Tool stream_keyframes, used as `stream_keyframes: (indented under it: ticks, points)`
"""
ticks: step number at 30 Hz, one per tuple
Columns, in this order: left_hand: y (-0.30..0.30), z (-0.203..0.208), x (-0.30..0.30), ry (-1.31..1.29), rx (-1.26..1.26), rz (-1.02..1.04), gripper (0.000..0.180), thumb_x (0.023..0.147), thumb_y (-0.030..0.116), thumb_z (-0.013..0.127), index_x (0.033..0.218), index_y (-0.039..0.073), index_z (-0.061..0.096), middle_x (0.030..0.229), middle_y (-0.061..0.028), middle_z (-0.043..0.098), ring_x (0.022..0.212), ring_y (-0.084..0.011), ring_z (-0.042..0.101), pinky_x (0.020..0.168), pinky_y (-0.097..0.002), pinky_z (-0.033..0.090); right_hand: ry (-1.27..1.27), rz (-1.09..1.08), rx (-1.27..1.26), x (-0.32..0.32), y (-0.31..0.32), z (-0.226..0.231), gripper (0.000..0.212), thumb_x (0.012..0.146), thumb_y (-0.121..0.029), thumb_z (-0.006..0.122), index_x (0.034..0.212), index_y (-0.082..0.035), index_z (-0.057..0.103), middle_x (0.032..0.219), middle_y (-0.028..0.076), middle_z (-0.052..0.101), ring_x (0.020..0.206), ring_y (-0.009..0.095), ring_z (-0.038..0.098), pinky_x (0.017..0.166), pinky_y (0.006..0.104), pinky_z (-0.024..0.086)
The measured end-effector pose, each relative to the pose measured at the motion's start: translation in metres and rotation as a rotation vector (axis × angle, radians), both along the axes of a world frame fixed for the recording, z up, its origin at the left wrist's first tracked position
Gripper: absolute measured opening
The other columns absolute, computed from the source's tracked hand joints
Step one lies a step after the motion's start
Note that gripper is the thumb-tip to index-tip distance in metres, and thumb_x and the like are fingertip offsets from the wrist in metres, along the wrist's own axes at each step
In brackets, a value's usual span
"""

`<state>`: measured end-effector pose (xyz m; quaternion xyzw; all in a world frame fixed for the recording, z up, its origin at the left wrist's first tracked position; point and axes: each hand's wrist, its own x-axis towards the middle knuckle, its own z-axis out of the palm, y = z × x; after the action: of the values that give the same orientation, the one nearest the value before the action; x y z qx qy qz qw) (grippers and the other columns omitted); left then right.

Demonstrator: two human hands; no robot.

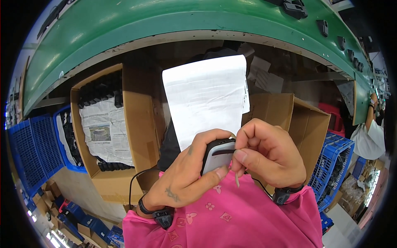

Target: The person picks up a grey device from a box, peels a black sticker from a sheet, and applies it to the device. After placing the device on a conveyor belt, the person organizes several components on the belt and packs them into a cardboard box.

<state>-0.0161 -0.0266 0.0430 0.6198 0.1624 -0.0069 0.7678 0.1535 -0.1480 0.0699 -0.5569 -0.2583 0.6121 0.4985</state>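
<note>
My left hand [184, 173] is closed around a small rounded device [215, 161] with a grey face and a black edge, held over my lap. A small slot shows in its top edge. At the device's right side is my right hand [273, 155], thumb and forefinger pinched at the dark recess in the grey face. A thin pale strip [237, 180] hangs below those fingers; whether they grip it or something else at the recess I cannot make out. Just beyond my hands lies a white sheet of paper [202, 97].
A green workbench [165, 25] curves across the far side, with small black parts [323, 27] on it. On the left stands an open cardboard box [142, 115] holding newspaper and black parts. Another box [271, 109] and a blue crate [331, 161] are at right, beyond them a person's arm [369, 113].
</note>
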Motion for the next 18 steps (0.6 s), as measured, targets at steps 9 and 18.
stream_keyframes:
  ticks: [9,18]
  points:
    - [0.0004,-0.0001,-0.0014,0.006,0.039,0.0,0.05,0.088,0.01,0.054,0.133,0.004,0.032,0.113,-0.0199,0.054,0.1,-0.0282,0.058,0.086,-0.0364,0.045,0.017,-0.002,-0.019,-0.0011,0.0012,-0.0012,0.007,0.092,0.001,0.052,0.095,0.005,0.048,0.076,0.01,0.063,0.068,0.012,0.063,0.059,0.0219,0.05]
    - [-0.0003,-0.0004,-0.0015,0.034,0.037,-0.001,0.051,0.088,0.009,0.054,0.133,0.004,0.032,0.111,-0.0201,0.055,0.099,-0.0285,0.059,0.085,-0.0363,0.046,0.035,-0.014,-0.023,-0.0018,0.0005,-0.0026,0.006,0.092,0.001,0.051,0.095,0.005,0.048,0.076,0.009,0.062,0.068,0.011,0.061,0.06,0.0223,0.049]
